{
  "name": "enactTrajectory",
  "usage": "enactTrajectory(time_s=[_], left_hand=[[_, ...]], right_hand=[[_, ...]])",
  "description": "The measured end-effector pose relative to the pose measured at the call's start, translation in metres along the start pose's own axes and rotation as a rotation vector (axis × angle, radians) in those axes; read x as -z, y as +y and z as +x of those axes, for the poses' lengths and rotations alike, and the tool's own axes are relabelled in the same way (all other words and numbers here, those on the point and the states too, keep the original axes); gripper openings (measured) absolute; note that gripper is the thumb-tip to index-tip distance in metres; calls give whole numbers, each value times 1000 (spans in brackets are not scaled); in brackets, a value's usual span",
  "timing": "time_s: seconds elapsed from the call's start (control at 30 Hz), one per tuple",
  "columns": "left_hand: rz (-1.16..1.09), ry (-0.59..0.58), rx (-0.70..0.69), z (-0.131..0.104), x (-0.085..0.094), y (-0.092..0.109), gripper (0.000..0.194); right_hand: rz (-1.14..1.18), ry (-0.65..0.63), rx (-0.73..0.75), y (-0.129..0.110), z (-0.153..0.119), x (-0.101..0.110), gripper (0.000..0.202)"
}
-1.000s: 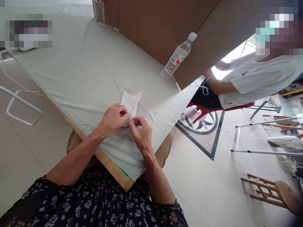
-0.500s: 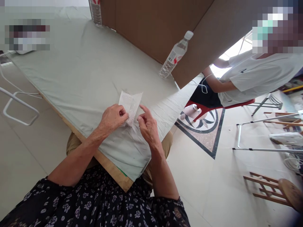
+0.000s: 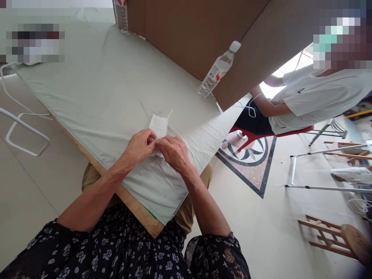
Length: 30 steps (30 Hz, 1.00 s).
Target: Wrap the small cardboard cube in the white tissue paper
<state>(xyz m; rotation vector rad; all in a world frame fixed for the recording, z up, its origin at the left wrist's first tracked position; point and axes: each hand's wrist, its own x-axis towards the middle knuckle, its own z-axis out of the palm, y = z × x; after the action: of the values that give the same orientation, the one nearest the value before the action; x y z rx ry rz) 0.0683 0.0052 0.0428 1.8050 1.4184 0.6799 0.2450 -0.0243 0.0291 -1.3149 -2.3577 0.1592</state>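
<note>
A thin white sheet (image 3: 159,124), like a tissue or light cloth, stands up between my hands above the cloth-covered table (image 3: 87,89). My left hand (image 3: 140,145) pinches its lower left part between thumb and fingers. Right beside it, my right hand (image 3: 176,153) is closed on the same sheet, and the fingertips of both hands meet. The upper part of the sheet sticks out past my fingers, with a thin corner pointing up to the right. Its lower part is mostly hidden behind my hands.
A water bottle (image 3: 216,71) stands by a large brown cardboard panel (image 3: 186,35), and another bottle (image 3: 121,17) is at its far end. To the right, a person in a white shirt (image 3: 319,97) sits on a red chair (image 3: 247,139). A wooden stool (image 3: 334,232) is on the floor.
My right hand has moved left from beside the sheet and closed on it next to my left hand. The sheet is now folded narrower.
</note>
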Motion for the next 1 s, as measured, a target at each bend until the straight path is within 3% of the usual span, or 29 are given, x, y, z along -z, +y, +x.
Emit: enactTrajectory(time_s=[0.1, 0.27, 0.4, 0.5, 0.57, 0.63, 0.7, 0.8, 0.87, 1.0], left_hand=[[-120, 2, 11, -3, 2, -5, 30], [-257, 30, 55, -6, -4, -8, 43], [-128, 86, 15, -9, -15, -7, 54], [-31, 116, -38, -11, -21, -8, 51], [3, 105, -71, -11, -22, -9, 55], [42, 93, -110, -12, -22, -10, 59], [107, 87, -154, -13, -21, -10, 60], [210, 62, -203, -15, -20, -8, 57], [251, 29, -218, -15, -19, -7, 48], [240, -12, -201, -12, -17, -8, 28]], right_hand=[[-6, 7, -20, -4, 2, -5, 30], [34, 14, -92, -11, -7, -5, 61], [185, -5, -114, -4, -10, -2, 70], [450, 3, -152, 8, -6, 0, 63], [622, 110, -312, 18, -2, 2, 51], [751, 196, -570, 26, 4, 4, 47], [859, 156, -784, 32, 11, 3, 58], [930, 37, -886, 37, 29, -3, 72], [924, 15, -890, 38, 42, -9, 68], [990, -40, -822, 41, 58, -17, 31]])
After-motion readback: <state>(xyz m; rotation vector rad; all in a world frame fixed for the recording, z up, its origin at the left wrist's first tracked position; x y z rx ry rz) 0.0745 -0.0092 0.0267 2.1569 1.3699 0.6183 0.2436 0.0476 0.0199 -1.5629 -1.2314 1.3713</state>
